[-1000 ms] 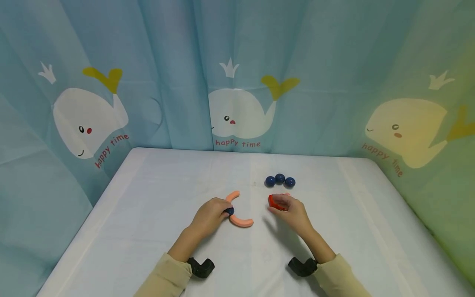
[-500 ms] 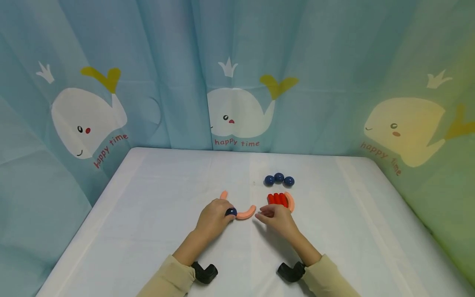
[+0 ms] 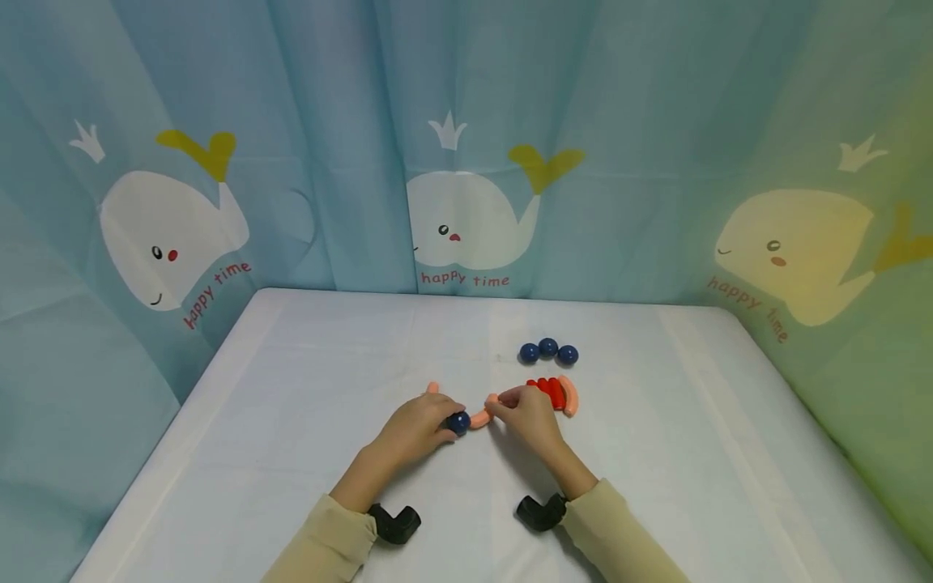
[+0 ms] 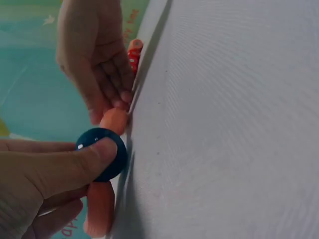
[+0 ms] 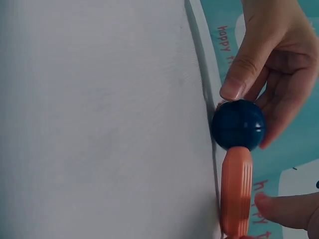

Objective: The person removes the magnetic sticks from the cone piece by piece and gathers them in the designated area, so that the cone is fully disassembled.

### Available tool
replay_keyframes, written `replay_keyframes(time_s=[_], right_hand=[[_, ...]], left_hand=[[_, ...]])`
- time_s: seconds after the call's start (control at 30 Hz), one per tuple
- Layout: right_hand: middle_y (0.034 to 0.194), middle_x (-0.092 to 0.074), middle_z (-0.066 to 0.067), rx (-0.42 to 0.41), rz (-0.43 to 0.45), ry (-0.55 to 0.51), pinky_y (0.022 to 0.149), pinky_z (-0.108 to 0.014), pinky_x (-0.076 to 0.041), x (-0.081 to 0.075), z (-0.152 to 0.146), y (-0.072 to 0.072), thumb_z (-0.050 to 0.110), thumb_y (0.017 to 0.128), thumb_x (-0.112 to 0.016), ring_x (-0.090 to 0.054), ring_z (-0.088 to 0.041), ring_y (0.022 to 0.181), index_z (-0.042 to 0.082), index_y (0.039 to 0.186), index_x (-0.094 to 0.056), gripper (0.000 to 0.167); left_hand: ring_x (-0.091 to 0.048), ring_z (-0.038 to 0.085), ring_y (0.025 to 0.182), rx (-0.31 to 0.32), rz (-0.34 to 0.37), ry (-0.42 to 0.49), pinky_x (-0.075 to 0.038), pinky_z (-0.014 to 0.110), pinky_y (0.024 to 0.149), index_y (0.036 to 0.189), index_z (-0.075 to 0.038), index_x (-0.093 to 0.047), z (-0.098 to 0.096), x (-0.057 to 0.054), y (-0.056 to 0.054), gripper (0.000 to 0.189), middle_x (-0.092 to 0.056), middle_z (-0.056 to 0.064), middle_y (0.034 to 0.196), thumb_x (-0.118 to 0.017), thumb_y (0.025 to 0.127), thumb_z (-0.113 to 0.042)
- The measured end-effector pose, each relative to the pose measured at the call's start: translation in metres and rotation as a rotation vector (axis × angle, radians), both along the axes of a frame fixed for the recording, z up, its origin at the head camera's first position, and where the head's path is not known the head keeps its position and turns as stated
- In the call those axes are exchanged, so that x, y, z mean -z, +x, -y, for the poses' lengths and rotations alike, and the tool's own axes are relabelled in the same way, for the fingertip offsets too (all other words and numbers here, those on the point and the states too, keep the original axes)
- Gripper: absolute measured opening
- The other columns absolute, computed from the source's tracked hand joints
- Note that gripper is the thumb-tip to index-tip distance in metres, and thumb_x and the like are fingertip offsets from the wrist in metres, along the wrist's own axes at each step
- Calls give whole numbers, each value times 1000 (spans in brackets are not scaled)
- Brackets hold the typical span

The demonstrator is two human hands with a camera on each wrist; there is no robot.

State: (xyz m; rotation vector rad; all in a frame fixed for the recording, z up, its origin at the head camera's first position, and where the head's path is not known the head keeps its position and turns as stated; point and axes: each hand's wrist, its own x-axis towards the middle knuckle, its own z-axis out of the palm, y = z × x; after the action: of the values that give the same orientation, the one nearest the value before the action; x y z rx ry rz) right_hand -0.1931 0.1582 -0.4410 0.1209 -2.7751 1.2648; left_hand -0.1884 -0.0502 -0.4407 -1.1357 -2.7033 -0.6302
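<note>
My left hand point(image 3: 414, 427) pinches a glossy dark blue ball point(image 3: 459, 423) between thumb and fingers, low over the white table. Stuck to the ball's right side is an orange curved stick point(image 5: 236, 191), ribbed along its length. A second orange curved stick point(image 4: 99, 209) joins the ball on the other side, mostly covered by the left hand in the head view. My right hand point(image 3: 532, 419) pinches the free end of the first stick, its thumb point(image 5: 289, 209) beside the stick in the right wrist view.
Behind the right hand lie several short red sticks point(image 3: 557, 394) side by side, with another orange curved stick point(image 3: 569, 396) along their right. Farther back, three dark blue balls point(image 3: 548, 348) sit touching. A whale-print curtain point(image 3: 350, 162) surrounds the white table point(image 3: 350, 340).
My right hand has left the red sticks, moved left and taken hold of the orange stick's end. The ball and its sticks have turned anticlockwise in my left hand, the right stick swinging upward.
</note>
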Motion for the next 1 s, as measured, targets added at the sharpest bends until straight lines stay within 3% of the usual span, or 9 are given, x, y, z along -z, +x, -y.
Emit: replay_keyframes(time_s=[0.27,0.43,0.6,1.0], right_hand=[[54,-47,0,63,18,132,45,-25,-33,-4,16,-9,22,74,-75,-44,-14,49,2,65,-61,26],[58,-52,-3,94,61,140,48,-26,-39,-7,20,-12,14,73,-69,-48,-17,54,1,67,-61,16],[55,-51,-3,110,71,135,45,-26,-38,-7,22,-14,10,73,-64,-47,-17,51,2,64,-61,12],[60,-59,-3,154,16,105,46,-26,-40,-15,12,-24,14,72,-69,-51,-17,55,2,67,-65,13]], left_hand=[[-58,18,98,21,10,11,-46,30,84,109,-5,-65,-1,3,-1,34,-64,4,102,-71,79,-22],[-58,18,98,12,41,14,-46,30,84,109,-3,-65,-1,3,-1,35,-64,4,102,-72,80,-21],[-59,17,98,27,60,30,-46,30,84,108,-4,-65,-3,2,-2,34,-65,4,101,-72,79,-20],[-58,18,99,13,77,-7,-45,29,85,109,-3,-65,-1,-1,-2,36,-64,5,103,-72,79,-22]])
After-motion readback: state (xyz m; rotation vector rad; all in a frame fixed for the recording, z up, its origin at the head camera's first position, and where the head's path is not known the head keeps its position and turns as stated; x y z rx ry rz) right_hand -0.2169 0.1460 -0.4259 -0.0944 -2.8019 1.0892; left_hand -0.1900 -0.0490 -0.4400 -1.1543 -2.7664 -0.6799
